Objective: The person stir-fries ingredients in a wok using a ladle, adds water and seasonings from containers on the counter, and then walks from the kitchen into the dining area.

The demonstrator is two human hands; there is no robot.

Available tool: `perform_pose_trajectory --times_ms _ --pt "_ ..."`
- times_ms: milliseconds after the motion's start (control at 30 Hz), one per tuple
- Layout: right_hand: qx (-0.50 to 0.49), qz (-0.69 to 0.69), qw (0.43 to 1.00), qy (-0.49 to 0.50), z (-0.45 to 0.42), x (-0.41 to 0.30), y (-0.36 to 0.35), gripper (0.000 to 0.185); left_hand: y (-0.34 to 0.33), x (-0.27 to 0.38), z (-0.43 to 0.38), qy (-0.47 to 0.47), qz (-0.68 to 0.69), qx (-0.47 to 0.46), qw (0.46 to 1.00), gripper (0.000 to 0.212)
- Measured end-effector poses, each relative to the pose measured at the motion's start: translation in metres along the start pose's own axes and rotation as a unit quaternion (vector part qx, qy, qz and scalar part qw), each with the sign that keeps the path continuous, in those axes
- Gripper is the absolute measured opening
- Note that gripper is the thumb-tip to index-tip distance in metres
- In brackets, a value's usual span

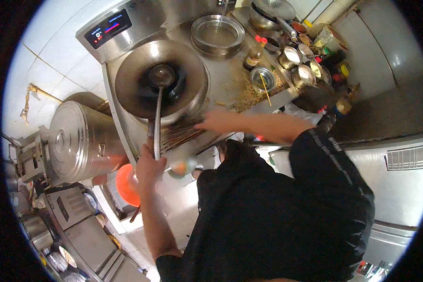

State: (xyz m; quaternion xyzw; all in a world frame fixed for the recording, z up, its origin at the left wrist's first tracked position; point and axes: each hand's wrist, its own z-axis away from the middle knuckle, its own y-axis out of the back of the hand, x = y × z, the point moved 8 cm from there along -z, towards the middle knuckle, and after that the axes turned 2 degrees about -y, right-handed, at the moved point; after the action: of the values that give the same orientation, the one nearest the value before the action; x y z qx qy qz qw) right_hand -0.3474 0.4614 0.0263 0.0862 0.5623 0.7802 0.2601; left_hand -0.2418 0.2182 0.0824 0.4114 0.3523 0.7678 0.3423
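A dark wok [130, 81] sits tilted on the stove at the upper left, its inside facing me. The bowl of a steel ladle [162, 75] rests inside the wok, and its long handle runs down towards me. My left hand [151, 167] is closed round the end of the ladle handle and the dark wok handle [150, 132] beside it. My right hand [213, 121], blurred, reaches over the stove's front edge with its fingers stretched to the left, holding nothing that I can see. Thin brown sticks [183, 135] lie just below its fingertips.
A water-filled steel basin [218, 35] stands behind. To the right are a sauce bottle [254, 56], a small metal pot [262, 79] with a yellow stick, food scraps and several seasoning containers [305, 74]. A large lidded stockpot [88, 141] and an orange basin [126, 185] are at left.
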Motion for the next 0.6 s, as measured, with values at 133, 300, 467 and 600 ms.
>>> perform_pose_trajectory --times_ms 133,300,467,600 --pt "-0.097 0.105 0.986 -0.083 0.101 0.102 0.006 0.058 -0.035 0.015 0.013 0.022 0.045 0.034 0.998 0.089" --pt "-0.173 0.161 0.955 -0.18 0.186 0.194 0.042 0.079 -0.054 0.05 0.006 0.001 0.087 0.057 0.995 0.096" --pt "-0.06 0.002 0.974 -0.22 0.153 0.239 0.066 0.08 -0.076 0.047 -0.005 -0.051 0.141 0.062 0.987 0.095" --pt "0.042 -0.088 0.953 -0.285 0.084 0.268 0.031 0.079 -0.02 0.155 -0.029 -0.009 -0.098 0.069 0.993 0.078"
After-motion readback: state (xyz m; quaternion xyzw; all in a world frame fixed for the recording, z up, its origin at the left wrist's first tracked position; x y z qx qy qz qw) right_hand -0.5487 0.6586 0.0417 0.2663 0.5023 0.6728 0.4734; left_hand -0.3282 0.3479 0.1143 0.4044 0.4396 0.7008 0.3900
